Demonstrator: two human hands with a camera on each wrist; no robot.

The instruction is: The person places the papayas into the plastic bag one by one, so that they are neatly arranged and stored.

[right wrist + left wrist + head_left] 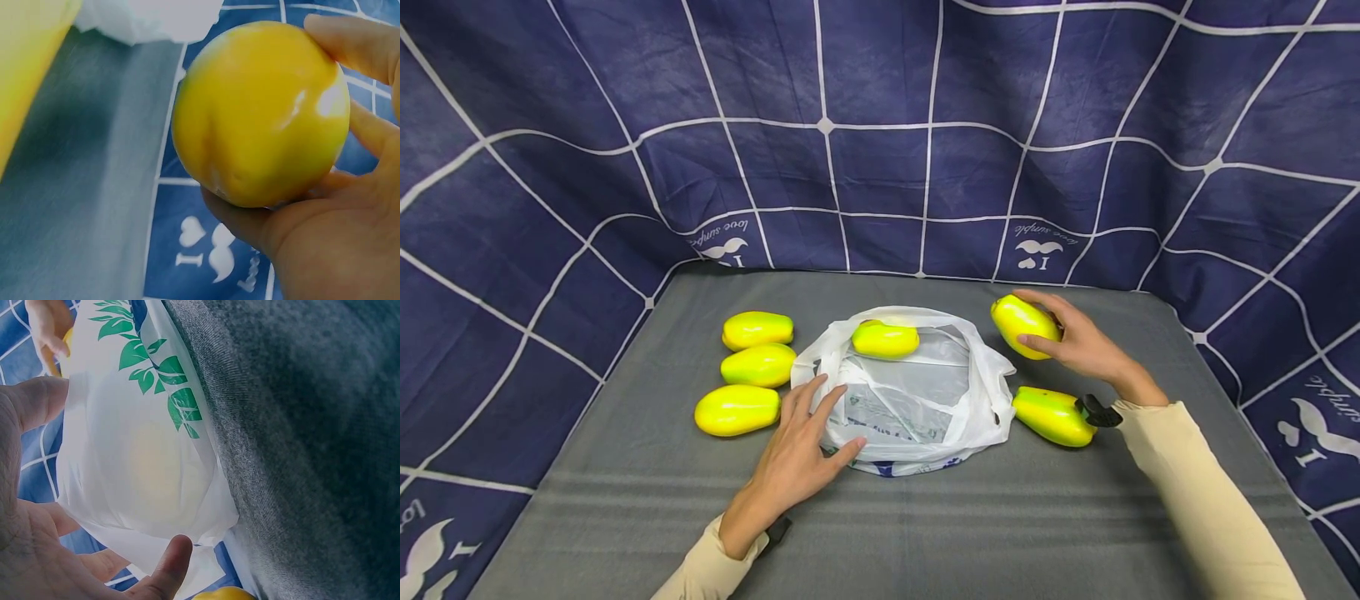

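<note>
A white plastic bag (988,417) stands with its mouth spread wide on the grey cloth, and one yellow-green papaya (886,341) lies inside toward the back. My left hand (801,458) is at the bag's near left rim, its fingers spread and fairly straight. Green leaf prints mark the bag's side in the left wrist view. Right of the bag, my right hand (1078,337) grips another papaya (259,115) between thumb and fingers. Whether that fruit is off the cloth I cannot tell. A further papaya (1052,417) lies just below, partly behind the right wrist's black strap.
Left of the bag, three papayas lie in a column: a far one (757,330), a middle one (758,365) and a near one (737,410). Grey cloth (925,533) covers the table. A dark blue curtain (880,167) with white lines hangs behind and at both sides.
</note>
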